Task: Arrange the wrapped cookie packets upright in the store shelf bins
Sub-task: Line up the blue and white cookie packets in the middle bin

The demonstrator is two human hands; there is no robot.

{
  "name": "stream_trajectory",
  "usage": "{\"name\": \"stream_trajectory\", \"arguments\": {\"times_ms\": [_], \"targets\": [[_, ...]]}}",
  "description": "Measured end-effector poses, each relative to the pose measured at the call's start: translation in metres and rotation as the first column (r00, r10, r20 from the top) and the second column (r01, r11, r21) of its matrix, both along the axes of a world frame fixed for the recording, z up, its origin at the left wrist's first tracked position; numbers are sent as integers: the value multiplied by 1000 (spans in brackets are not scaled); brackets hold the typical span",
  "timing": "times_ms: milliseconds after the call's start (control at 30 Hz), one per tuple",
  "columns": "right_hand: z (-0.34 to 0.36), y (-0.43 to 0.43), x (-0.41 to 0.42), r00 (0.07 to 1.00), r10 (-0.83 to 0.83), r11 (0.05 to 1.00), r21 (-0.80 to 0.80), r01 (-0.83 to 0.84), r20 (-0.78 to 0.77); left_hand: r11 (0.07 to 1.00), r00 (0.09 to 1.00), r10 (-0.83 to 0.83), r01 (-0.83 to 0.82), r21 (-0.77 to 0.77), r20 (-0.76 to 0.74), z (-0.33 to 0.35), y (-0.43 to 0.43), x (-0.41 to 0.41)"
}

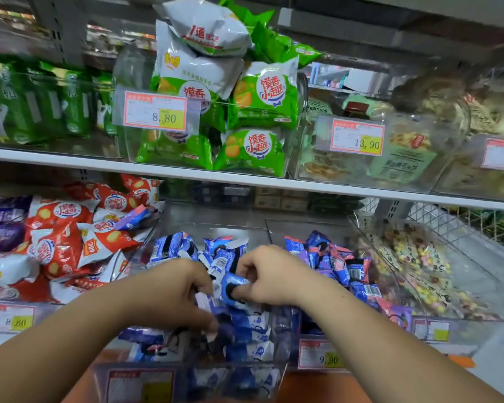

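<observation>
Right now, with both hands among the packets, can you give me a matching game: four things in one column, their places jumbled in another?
Things:
1. green-and-white snack bags
2. red-and-white snack bags
3. small blue wrapped cookie packet
4. bags of small yellow-and-pink pieces

Places:
A. lower-left clear bin
B. pinched in the right hand
C. upper clear bin bearing the 8.80 price tag
D. lower far-right clear bin

Pairs: 1-C, 2-A, 3-B, 4-D
</observation>
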State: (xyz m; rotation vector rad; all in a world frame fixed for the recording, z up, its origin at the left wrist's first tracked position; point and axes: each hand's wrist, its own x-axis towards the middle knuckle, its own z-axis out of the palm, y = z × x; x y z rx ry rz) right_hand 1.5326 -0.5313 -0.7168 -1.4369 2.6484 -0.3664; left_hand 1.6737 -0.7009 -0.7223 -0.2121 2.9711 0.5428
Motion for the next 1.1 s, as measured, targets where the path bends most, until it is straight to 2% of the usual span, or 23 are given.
{"name": "stream_trajectory", "arguments": {"times_ms": [100, 167, 300, 400, 433, 467, 533, 600, 700, 733, 800, 833, 867, 933, 1000, 1100], "targets": [[6, 0, 0, 999, -26, 995, -94, 29, 38, 969, 993, 104, -88, 231, -59, 10, -2, 9], [10, 0, 3, 999, -46, 990, -137, 43, -15, 932, 984, 151, -111, 346, -91, 14, -3, 12], [12, -2, 8, 962, -106, 990, -116, 79, -251, 874, 970, 203, -117, 471, -136, 13, -8, 16], [6, -3, 1, 960, -119, 990, -106, 94, -255, 843, 950, 262, -138, 520, -172, 10, -11, 18], [5, -3, -1, 979, -99, 987, -144, 74, -177, 827, 939, 290, -146, 543, -188, 9, -11, 18], [4, -4, -1, 998, -50, 975, -217, 43, -29, 807, 928, 316, -152, 571, -200, 9, -11, 18], [5, -6, 6, 946, 124, 934, -357, -10, 298, 775, 908, 349, -140, 617, -233, 11, -9, 18], [7, -7, 10, 880, 199, 923, -383, -20, 432, 769, 881, 378, -127, 627, -285, 13, -6, 20], [6, -7, 11, 913, 171, 947, -319, -48, 369, 760, 857, 410, -131, 636, -314, 15, -3, 21], [4, -8, 10, 943, 154, 953, -296, -63, 296, 812, 860, 385, -142, 566, -337, 14, -3, 21], [-1, -11, 9, 984, 130, 969, -225, -100, 122, 957, 886, 261, -186, 223, -383, 10, -8, 22], [-4, -13, 8, 989, 131, 978, -174, -116, 75, 979, 912, 203, -185, 83, -357, 9, -8, 23], [-4, -14, 8, 988, 133, 984, -127, -123, 72, 989, 949, 147, -147, 20, -279, 9, -9, 24], [-1, -14, 7, 986, 124, 991, -58, -118, 115, 999, 999, 14, -13, 44, -38, 9, -9, 27], [2, -11, 7, 986, 131, 991, -16, -130, 100, 997, 984, -78, 73, 38, 160, 10, -10, 27], [4, -8, 9, 986, 151, 988, 17, -153, 67, 996, 954, -83, 71, 51, 289, 14, -14, 23]]}}
